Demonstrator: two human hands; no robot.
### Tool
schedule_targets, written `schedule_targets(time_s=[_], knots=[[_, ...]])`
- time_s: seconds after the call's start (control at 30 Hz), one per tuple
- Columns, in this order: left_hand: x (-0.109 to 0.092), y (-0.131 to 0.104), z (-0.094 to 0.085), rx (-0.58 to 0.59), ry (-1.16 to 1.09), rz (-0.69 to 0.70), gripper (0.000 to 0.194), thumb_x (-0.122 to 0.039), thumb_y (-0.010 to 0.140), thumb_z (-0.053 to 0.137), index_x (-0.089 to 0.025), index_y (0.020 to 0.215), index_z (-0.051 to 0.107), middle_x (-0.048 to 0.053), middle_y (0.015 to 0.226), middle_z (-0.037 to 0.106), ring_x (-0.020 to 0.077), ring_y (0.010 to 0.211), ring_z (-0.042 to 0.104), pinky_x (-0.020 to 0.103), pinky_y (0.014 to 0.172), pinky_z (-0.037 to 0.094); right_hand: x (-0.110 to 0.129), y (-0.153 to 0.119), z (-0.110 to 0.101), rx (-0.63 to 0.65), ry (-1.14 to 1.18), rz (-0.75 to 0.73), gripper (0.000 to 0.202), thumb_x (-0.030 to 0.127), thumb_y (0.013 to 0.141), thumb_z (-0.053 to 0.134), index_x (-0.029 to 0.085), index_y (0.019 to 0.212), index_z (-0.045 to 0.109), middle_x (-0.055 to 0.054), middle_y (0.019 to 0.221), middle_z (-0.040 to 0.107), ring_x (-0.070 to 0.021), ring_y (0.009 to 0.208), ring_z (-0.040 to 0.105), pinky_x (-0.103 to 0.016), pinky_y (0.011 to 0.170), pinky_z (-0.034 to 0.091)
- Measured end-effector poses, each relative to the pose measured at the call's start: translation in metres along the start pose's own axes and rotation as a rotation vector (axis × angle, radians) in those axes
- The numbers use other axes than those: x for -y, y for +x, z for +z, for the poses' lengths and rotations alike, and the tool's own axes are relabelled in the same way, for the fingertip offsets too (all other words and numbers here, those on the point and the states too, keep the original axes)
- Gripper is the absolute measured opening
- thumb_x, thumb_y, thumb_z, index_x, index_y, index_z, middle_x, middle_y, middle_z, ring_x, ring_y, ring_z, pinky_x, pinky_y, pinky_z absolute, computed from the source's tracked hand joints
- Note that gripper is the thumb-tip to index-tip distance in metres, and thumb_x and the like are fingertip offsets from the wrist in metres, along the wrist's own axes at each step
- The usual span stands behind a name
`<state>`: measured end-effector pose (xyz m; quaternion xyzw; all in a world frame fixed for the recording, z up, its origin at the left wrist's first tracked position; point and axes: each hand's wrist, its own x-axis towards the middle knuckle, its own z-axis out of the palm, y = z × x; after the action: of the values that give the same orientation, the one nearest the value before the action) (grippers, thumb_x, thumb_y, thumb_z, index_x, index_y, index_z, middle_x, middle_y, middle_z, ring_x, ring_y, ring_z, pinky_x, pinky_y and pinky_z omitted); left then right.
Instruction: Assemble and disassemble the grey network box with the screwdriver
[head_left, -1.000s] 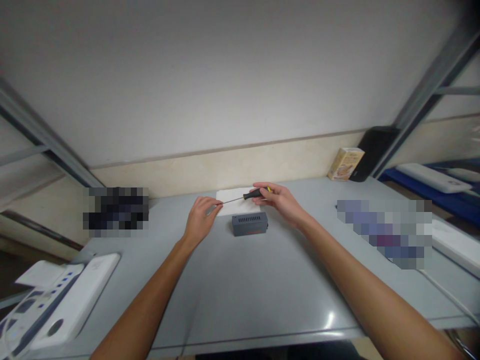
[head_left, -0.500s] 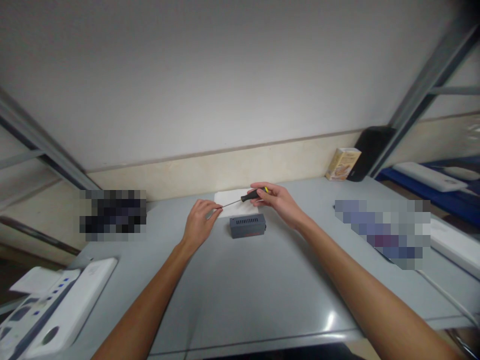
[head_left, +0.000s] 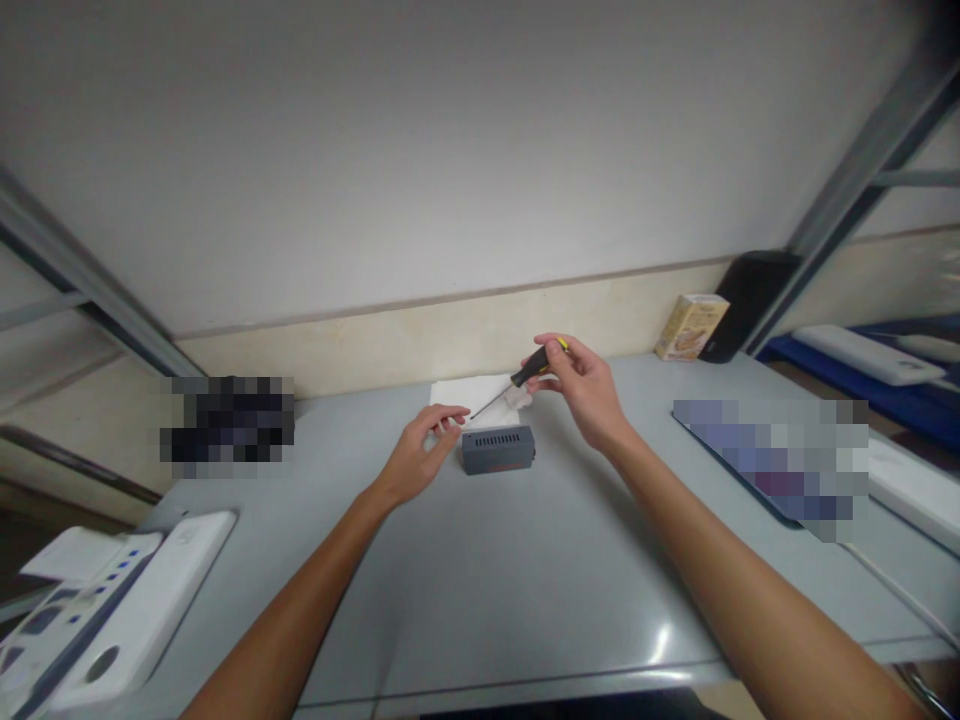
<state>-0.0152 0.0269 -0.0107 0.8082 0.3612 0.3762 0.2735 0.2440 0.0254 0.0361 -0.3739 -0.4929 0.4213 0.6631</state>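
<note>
A screwdriver (head_left: pixel 531 367) with a black and yellow handle is gripped in my right hand (head_left: pixel 581 385), its thin shaft slanting down to the left. Near its tip is my left hand (head_left: pixel 424 452), thumb and fingers apart, with nothing visible between them. Just right of that hand, a dark grey box (head_left: pixel 498 450) with a row of slots along its top rests on the table. Behind the box lies a white paper (head_left: pixel 454 393), partly covered by the screwdriver and my hands.
On the grey table (head_left: pixel 480 600), a yellow carton (head_left: pixel 691 327) and a black object (head_left: pixel 752 305) stand at the back right. A white device (head_left: pixel 150 610) lies at left. Blurred items sit at back left and right; a white cable runs at right.
My right hand has moved up and right, tilting the screwdriver more steeply. The left hand has shifted right toward the box; its fingertips have parted from the screwdriver's tip.
</note>
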Motion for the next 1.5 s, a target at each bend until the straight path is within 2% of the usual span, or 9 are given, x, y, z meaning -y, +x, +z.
schedule_targets(time_s=[0.13, 0.5, 0.63, 0.73, 0.83, 1.03, 1.23, 1.4, 1.5], knots=[[-0.003, -0.002, 0.002, 0.113, -0.081, -0.059, 0.03, -0.039, 0.1, 0.052, -0.016, 0.109, 0.07, 0.008, 0.103, 0.07, 0.021, 0.095, 0.062, 0.033, 0.088, 0.046, 0.005, -0.004, 0.003, 0.069, -0.014, 0.0, 0.042, 0.057, 0.085, 0.071, 0.021, 0.108, 0.068, -0.002, 0.083, 0.073, -0.0137, 0.061, 0.07, -0.029, 0.063, 0.062], [-0.004, -0.003, 0.005, 0.106, -0.118, -0.099, 0.033, -0.043, 0.099, 0.053, -0.016, 0.104, 0.071, 0.007, 0.096, 0.07, 0.0216, 0.093, 0.063, 0.032, 0.087, 0.046, 0.011, -0.009, 0.006, 0.11, -0.081, -0.02, 0.042, 0.057, 0.085, 0.071, 0.023, 0.11, 0.07, -0.002, 0.083, 0.07, -0.0133, 0.061, 0.068, -0.03, 0.064, 0.061], [-0.007, -0.003, 0.007, 0.107, -0.174, -0.139, 0.034, -0.044, 0.097, 0.054, -0.016, 0.102, 0.071, 0.007, 0.095, 0.069, 0.022, 0.092, 0.062, 0.031, 0.086, 0.046, 0.02, -0.014, 0.01, 0.161, -0.155, -0.078, 0.042, 0.053, 0.086, 0.07, 0.024, 0.117, 0.072, -0.004, 0.097, 0.068, -0.0134, 0.066, 0.066, -0.032, 0.065, 0.062], [-0.008, -0.002, 0.01, 0.111, -0.25, -0.185, 0.035, -0.046, 0.096, 0.054, -0.016, 0.099, 0.07, 0.006, 0.093, 0.068, 0.0215, 0.09, 0.061, 0.03, 0.084, 0.046, 0.027, -0.018, 0.012, 0.194, -0.236, -0.144, 0.046, 0.049, 0.088, 0.07, 0.028, 0.129, 0.068, -0.005, 0.108, 0.066, -0.0148, 0.075, 0.066, -0.033, 0.071, 0.061], [-0.009, -0.001, 0.012, 0.11, -0.327, -0.223, 0.034, -0.047, 0.094, 0.057, -0.015, 0.096, 0.069, 0.005, 0.088, 0.067, 0.0204, 0.087, 0.06, 0.029, 0.081, 0.046, 0.03, -0.022, 0.016, 0.217, -0.229, -0.195, 0.053, 0.046, 0.092, 0.067, 0.031, 0.142, 0.058, -0.006, 0.113, 0.069, -0.0198, 0.093, 0.067, -0.035, 0.08, 0.06], [-0.012, 0.001, 0.012, 0.123, -0.379, -0.246, 0.034, -0.049, 0.092, 0.057, -0.016, 0.089, 0.065, 0.003, 0.08, 0.061, 0.0191, 0.08, 0.056, 0.028, 0.075, 0.044, 0.024, -0.031, 0.033, 0.251, -0.269, -0.283, 0.036, 0.042, 0.102, 0.05, 0.032, 0.136, 0.059, -0.007, 0.128, 0.065, -0.0223, 0.116, 0.062, -0.038, 0.097, 0.052], [-0.01, -0.001, 0.011, 0.136, -0.38, -0.231, 0.033, -0.048, 0.093, 0.055, -0.016, 0.089, 0.063, 0.003, 0.082, 0.059, 0.0187, 0.082, 0.054, 0.028, 0.077, 0.042, 0.014, -0.033, 0.045, 0.195, -0.302, -0.339, 0.034, 0.039, 0.096, 0.061, 0.034, 0.129, 0.062, -0.005, 0.128, 0.062, -0.0211, 0.106, 0.061, -0.034, 0.088, 0.054], [-0.01, 0.0, 0.012, 0.142, -0.386, -0.233, 0.032, -0.047, 0.092, 0.056, -0.016, 0.089, 0.063, 0.002, 0.082, 0.059, 0.0181, 0.082, 0.054, 0.027, 0.076, 0.041, 0.014, -0.031, 0.038, 0.245, -0.231, -0.288, 0.032, 0.038, 0.098, 0.056, 0.033, 0.13, 0.058, -0.005, 0.115, 0.066, -0.0225, 0.105, 0.064, -0.038, 0.092, 0.052], [-0.007, 0.001, 0.016, 0.111, -0.382, -0.291, 0.029, -0.044, 0.089, 0.056, -0.017, 0.087, 0.064, 0.0, 0.075, 0.057, 0.0167, 0.075, 0.052, 0.026, 0.07, 0.041, 0.01, -0.025, 0.03, 0.207, -0.263, -0.262, 0.037, 0.04, 0.097, 0.059, 0.033, 0.132, 0.056, -0.005, 0.113, 0.064, -0.022, 0.101, 0.064, -0.037, 0.089, 0.052]])
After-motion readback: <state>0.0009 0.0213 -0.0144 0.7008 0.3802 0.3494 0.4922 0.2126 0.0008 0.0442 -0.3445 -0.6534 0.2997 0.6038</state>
